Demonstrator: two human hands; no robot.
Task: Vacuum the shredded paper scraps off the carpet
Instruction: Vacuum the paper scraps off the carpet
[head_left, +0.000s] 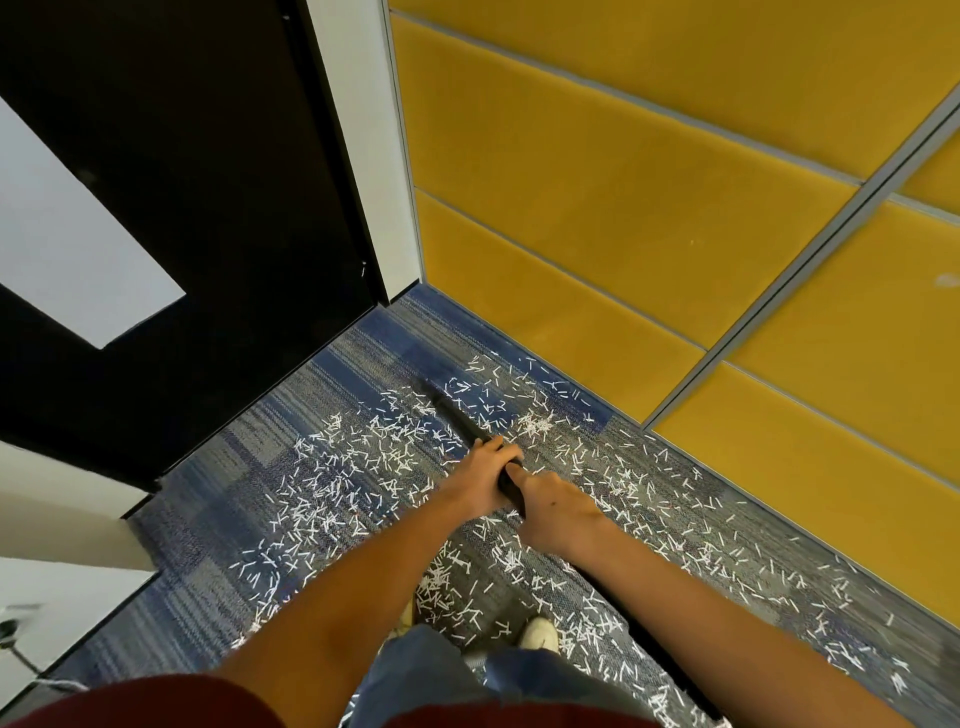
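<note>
White shredded paper scraps (358, 467) lie scattered across the blue-grey carpet (322, 374), from the corner down to my feet. A black vacuum wand (460, 415) slants away from me toward the corner, its far end low on the carpet among the scraps. My left hand (485, 473) grips the wand from the left. Just behind it, my right hand (553, 512) grips the same wand. A black hose (644, 634) trails back from under my right forearm.
A black door (171, 218) with a white panel stands on the left, beside a white frame (358, 135). Yellow padded wall panels (649, 208) close off the right side. My white shoes (540, 634) stand on the carpet below the hands.
</note>
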